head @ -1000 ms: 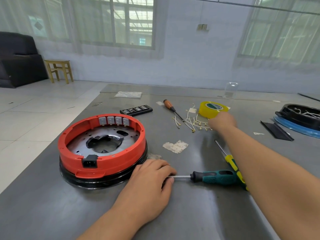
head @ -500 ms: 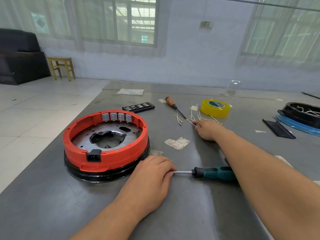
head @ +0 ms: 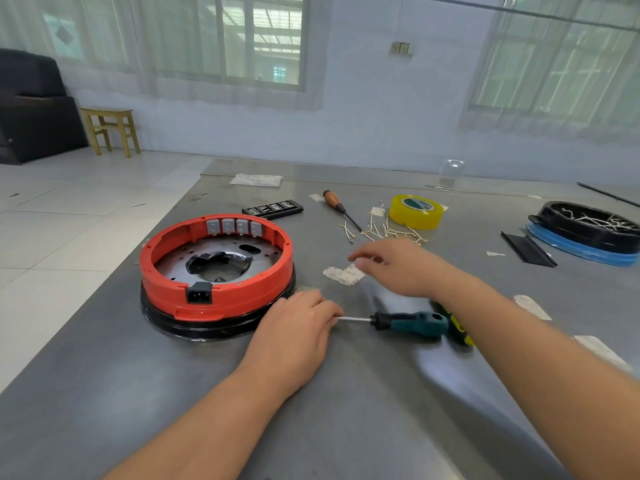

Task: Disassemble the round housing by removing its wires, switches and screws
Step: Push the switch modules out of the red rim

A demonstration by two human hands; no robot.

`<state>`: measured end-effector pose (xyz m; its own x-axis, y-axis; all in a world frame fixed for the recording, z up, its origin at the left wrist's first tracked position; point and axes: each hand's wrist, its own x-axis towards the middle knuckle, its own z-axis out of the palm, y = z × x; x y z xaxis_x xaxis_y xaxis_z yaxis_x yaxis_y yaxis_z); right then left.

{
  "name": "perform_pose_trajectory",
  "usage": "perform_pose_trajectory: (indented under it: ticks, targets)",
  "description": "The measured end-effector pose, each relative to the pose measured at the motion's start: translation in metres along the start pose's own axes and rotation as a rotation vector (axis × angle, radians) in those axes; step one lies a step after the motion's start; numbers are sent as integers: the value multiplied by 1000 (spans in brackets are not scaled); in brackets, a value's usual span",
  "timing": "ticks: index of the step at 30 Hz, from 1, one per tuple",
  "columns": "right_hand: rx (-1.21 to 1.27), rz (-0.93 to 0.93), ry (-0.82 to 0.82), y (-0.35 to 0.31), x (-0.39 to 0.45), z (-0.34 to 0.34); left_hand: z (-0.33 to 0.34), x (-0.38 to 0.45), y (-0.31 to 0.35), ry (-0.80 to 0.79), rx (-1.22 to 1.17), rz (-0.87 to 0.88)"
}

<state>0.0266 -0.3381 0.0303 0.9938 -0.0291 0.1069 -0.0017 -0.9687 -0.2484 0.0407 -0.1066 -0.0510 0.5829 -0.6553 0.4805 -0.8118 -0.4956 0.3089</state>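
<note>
The round housing (head: 214,271), a red ring on a black base, sits left of centre with a row of grey switches (head: 233,226) on its far inner wall and a black power socket (head: 199,294) at the front. My left hand (head: 298,327) rests on the table beside its right edge with loosely curled fingers. They cover the tip of the teal screwdriver (head: 412,323), which lies flat. My right hand (head: 398,268) hovers blurred above a white pad (head: 343,273), fingers extended and holding nothing. Loose wires (head: 381,232) lie beyond it.
A yellow tape roll (head: 415,211), an orange-handled screwdriver (head: 334,202) and a black bit case (head: 273,208) lie at the back. A yellow screwdriver (head: 459,329) pokes out under my right forearm. A second black housing (head: 588,233) and a black strip (head: 528,249) are at the right.
My right hand has pulled back from the wire pile by the tape, toward me and to the left. My left hand and the teal screwdriver have stayed put.
</note>
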Motion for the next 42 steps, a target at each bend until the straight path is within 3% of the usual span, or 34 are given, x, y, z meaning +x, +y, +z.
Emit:
perform_pose_trajectory:
  ticks: [4, 7, 12, 15, 18, 21, 25, 32, 42]
  targets:
    - [-119, 15, -78, -30, -56, 20, -8, -6, 7, 56, 138, 1]
    - [-299, -25, 41, -38, -79, 38, -13, -13, 11, 164, 181, 16]
    - [-281, -68, 166, -46, -101, 49, -24, -29, 8, 381, 187, 111]
    - [-314, 19, 258, -46, -113, 52, -42, -47, -11, 466, 206, 92]
    - [-328, 208, 313, -42, -114, 56, -66, -64, -44, 433, 239, -24]
    - [-411, 366, 339, -41, -103, 62, -85, -75, -74, 298, 269, -150]
    - [-466, 496, 302, -39, -89, 64, -90, -79, -89, 187, 172, -211]
    - [-592, 610, 216, -41, -75, 64, -96, -72, -101, 218, 86, -226]
    - [-608, 622, 170, -39, -74, 62, -92, -67, -94, 210, 46, -123]
